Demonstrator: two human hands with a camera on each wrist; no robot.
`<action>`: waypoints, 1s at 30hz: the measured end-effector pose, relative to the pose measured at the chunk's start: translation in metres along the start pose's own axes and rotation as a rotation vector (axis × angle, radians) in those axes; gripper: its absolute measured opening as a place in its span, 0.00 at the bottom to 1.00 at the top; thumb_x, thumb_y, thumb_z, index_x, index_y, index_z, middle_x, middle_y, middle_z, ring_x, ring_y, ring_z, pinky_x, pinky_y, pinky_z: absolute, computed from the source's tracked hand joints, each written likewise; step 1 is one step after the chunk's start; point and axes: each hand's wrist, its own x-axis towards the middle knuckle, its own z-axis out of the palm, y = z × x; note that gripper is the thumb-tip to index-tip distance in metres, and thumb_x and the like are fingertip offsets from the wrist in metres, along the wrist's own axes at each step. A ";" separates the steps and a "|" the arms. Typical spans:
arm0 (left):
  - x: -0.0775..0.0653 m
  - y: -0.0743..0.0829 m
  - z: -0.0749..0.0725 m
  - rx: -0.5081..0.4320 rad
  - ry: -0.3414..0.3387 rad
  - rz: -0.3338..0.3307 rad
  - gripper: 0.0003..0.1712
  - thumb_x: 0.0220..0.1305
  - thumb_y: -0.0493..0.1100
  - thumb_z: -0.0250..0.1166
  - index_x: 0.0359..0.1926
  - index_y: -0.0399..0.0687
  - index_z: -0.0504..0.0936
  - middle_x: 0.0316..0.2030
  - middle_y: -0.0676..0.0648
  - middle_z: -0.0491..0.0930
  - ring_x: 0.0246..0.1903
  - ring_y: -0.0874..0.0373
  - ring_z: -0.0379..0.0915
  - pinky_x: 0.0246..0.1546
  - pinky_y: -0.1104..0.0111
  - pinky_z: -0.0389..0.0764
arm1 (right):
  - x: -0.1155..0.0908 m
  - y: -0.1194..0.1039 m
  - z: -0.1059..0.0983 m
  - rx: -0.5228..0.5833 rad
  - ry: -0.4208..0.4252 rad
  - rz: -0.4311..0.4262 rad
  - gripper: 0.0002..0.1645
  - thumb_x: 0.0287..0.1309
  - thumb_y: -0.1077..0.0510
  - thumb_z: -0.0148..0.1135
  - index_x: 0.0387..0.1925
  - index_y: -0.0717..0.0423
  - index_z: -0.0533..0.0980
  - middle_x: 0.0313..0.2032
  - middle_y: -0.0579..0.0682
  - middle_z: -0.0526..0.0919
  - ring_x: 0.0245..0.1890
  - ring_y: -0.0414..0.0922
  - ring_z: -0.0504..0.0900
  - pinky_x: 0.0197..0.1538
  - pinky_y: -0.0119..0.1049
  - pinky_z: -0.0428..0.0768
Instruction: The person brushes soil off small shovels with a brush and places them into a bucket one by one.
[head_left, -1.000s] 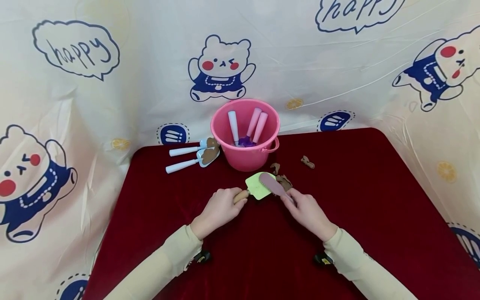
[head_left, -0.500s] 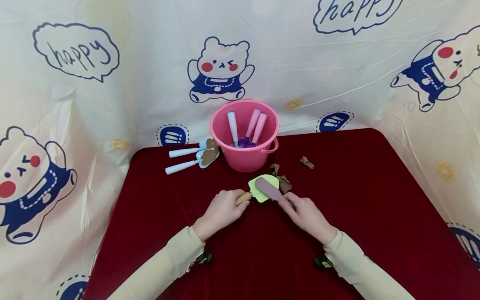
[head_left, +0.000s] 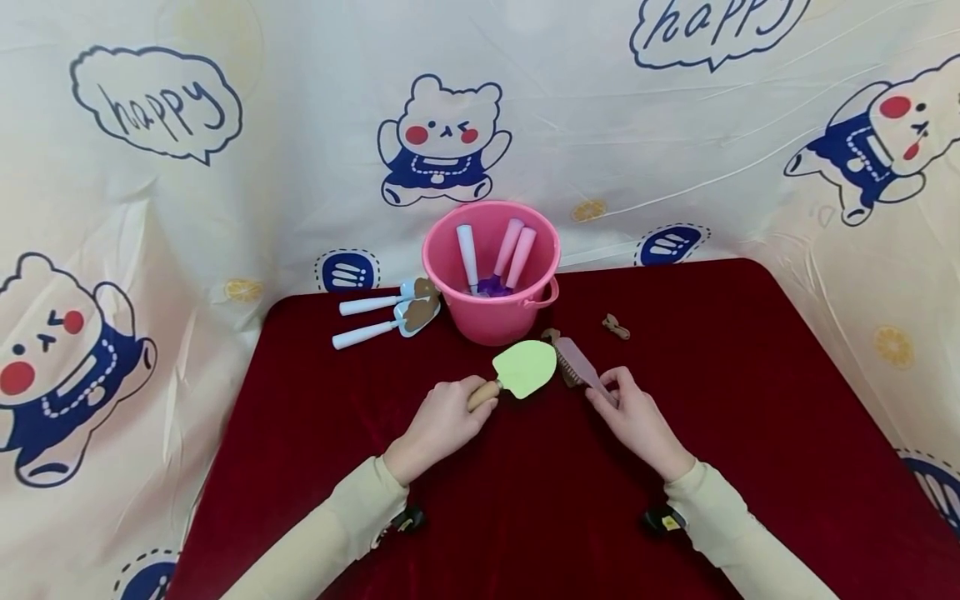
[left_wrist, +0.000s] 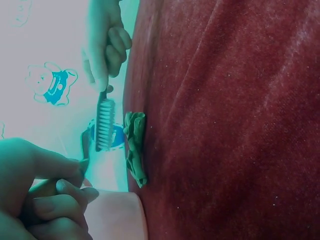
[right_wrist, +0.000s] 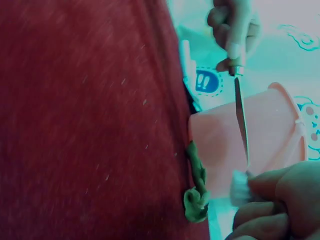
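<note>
My left hand (head_left: 448,418) grips the wooden handle (head_left: 483,395) of a small trowel with a light green blade (head_left: 527,368), held level above the table. My right hand (head_left: 636,418) pinches the handle of a mauve brush (head_left: 579,363). Its bristles (left_wrist: 105,125) face the trowel, just off the blade's right edge. Below the brush lie brown clay-like scraps (left_wrist: 135,148) on the table, partly hidden by it in the head view. In the right wrist view the trowel blade (right_wrist: 242,122) shows edge-on, in front of the pink bucket (right_wrist: 220,145).
Behind the hands stands a pink bucket (head_left: 491,321) holding several tool handles (head_left: 467,257). Two light blue tools (head_left: 367,334) with brown material on their heads lie at its left. Another brown scrap (head_left: 616,327) lies to the right on the dark red table cloth (head_left: 750,400).
The brush has left the trowel blade and moved right with my right hand, its bristles turned toward the trowel. The trowel shifted slightly, and its blade is now fully uncovered.
</note>
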 end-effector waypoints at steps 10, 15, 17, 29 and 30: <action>0.002 0.003 0.002 -0.042 0.033 0.007 0.09 0.70 0.44 0.69 0.45 0.43 0.84 0.20 0.55 0.72 0.17 0.64 0.68 0.20 0.69 0.74 | -0.002 -0.012 0.013 0.207 -0.213 -0.008 0.11 0.75 0.53 0.61 0.44 0.57 0.73 0.16 0.43 0.66 0.13 0.37 0.63 0.19 0.30 0.65; 0.002 0.004 0.004 -0.061 0.035 0.013 0.08 0.70 0.44 0.68 0.44 0.44 0.83 0.20 0.55 0.72 0.17 0.64 0.68 0.21 0.70 0.74 | -0.002 -0.015 0.020 0.116 -0.241 -0.057 0.20 0.79 0.45 0.54 0.35 0.54 0.80 0.15 0.43 0.70 0.14 0.40 0.71 0.21 0.34 0.72; 0.002 0.005 0.005 -0.066 0.037 0.017 0.08 0.70 0.44 0.68 0.44 0.44 0.84 0.20 0.55 0.72 0.17 0.64 0.68 0.21 0.70 0.74 | -0.002 -0.017 0.021 0.100 -0.251 -0.074 0.23 0.80 0.44 0.52 0.33 0.53 0.82 0.15 0.43 0.71 0.15 0.40 0.72 0.21 0.35 0.74; 0.005 0.005 0.005 -0.092 -0.006 0.047 0.05 0.71 0.42 0.68 0.37 0.47 0.83 0.17 0.57 0.67 0.15 0.67 0.64 0.18 0.72 0.71 | 0.001 -0.023 0.017 0.514 -0.377 0.127 0.30 0.81 0.46 0.49 0.37 0.74 0.73 0.16 0.45 0.67 0.12 0.38 0.64 0.16 0.29 0.61; 0.005 0.005 0.005 -0.088 -0.004 0.051 0.05 0.71 0.42 0.68 0.37 0.47 0.82 0.17 0.57 0.67 0.15 0.67 0.64 0.19 0.73 0.71 | 0.002 -0.022 0.017 0.532 -0.351 0.140 0.31 0.81 0.46 0.49 0.37 0.74 0.72 0.16 0.45 0.67 0.12 0.38 0.63 0.16 0.29 0.61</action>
